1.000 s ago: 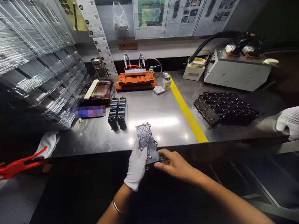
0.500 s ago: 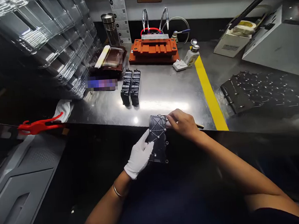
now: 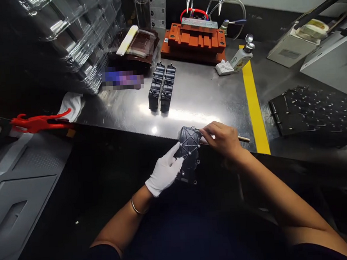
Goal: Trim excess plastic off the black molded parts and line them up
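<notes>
My left hand point(image 3: 164, 170), in a white glove, grips a flat black plastic housing point(image 3: 190, 166) by its left side, with thumb and forefinger over its face. The housing has crossed ribs and small metal-coloured round inserts, and it is tilted at the bench's front edge. My bare right hand point(image 3: 222, 136) is closed in a pinch at the housing's upper right corner. A slim stick-like tool point(image 3: 244, 139) sticks out behind that hand and seems held in it; its working end is hidden by the fingers.
Two black ribbed parts point(image 3: 162, 87) stand on the steel bench, before an orange fixture point(image 3: 197, 40). A dispenser bottle point(image 3: 241, 59) and folded white wipes point(image 3: 224, 67) are beside it. Clear trays point(image 3: 83, 45) pile up left, near a red air gun point(image 3: 40, 122). More black parts point(image 3: 316, 109) lie right.
The view has shifted, with the bench's back items now higher in it. Both hands and the housing sit slightly further right and up in the picture; their grips look the same.
</notes>
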The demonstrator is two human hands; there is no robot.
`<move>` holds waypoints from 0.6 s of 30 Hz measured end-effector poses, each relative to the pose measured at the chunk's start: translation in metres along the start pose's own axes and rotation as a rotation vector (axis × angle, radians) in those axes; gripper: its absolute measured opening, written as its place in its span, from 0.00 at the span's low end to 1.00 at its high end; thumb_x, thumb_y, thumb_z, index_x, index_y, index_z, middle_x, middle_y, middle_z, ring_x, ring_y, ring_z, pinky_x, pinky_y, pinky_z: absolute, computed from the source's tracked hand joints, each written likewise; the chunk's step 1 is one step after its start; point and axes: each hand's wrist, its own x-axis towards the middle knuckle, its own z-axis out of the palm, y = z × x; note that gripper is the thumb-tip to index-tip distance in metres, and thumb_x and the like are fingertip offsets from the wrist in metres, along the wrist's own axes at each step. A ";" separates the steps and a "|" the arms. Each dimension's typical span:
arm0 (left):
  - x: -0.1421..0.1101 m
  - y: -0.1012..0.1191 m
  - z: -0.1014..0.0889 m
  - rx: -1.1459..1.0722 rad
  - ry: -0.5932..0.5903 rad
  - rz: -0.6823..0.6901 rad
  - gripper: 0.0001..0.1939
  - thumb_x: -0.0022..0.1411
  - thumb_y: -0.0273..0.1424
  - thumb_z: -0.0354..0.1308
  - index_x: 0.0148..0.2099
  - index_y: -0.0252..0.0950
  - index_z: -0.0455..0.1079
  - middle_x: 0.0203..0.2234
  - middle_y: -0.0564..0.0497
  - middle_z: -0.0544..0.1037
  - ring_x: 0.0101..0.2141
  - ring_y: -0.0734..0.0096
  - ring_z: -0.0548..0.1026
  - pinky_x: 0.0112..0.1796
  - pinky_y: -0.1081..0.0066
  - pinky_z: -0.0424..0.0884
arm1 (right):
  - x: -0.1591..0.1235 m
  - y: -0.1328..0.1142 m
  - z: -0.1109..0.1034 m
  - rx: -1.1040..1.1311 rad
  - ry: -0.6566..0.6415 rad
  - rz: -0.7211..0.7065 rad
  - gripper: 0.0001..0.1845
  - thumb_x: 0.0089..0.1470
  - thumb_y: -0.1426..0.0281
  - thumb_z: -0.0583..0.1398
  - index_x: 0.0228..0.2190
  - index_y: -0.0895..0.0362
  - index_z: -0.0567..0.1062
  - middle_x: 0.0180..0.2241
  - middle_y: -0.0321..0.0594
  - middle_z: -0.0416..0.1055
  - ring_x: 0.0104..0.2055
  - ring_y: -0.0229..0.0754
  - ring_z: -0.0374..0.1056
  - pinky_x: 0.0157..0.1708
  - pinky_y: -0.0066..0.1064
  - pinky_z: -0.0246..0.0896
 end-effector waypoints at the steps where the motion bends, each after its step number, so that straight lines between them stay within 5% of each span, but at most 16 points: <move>1: 0.000 0.001 0.000 -0.006 -0.001 0.002 0.35 0.60 0.35 0.58 0.67 0.36 0.56 0.17 0.61 0.59 0.20 0.80 0.57 0.24 0.77 0.61 | 0.001 0.000 -0.002 -0.017 -0.006 0.001 0.17 0.61 0.63 0.55 0.24 0.56 0.73 0.24 0.38 0.73 0.25 0.37 0.65 0.22 0.28 0.46; 13: 0.002 0.002 -0.004 0.069 0.006 0.027 0.34 0.60 0.36 0.58 0.66 0.34 0.58 0.16 0.62 0.57 0.20 0.79 0.57 0.25 0.76 0.61 | -0.037 -0.015 -0.017 0.196 -0.045 0.003 0.12 0.60 0.64 0.58 0.27 0.56 0.73 0.23 0.36 0.73 0.25 0.35 0.67 0.25 0.26 0.56; 18: 0.002 0.000 -0.003 0.069 0.011 0.037 0.34 0.60 0.36 0.57 0.67 0.33 0.56 0.16 0.62 0.57 0.20 0.79 0.57 0.25 0.76 0.61 | -0.037 -0.018 -0.018 0.100 -0.077 0.003 0.15 0.61 0.63 0.56 0.25 0.56 0.73 0.24 0.38 0.74 0.26 0.36 0.67 0.24 0.28 0.53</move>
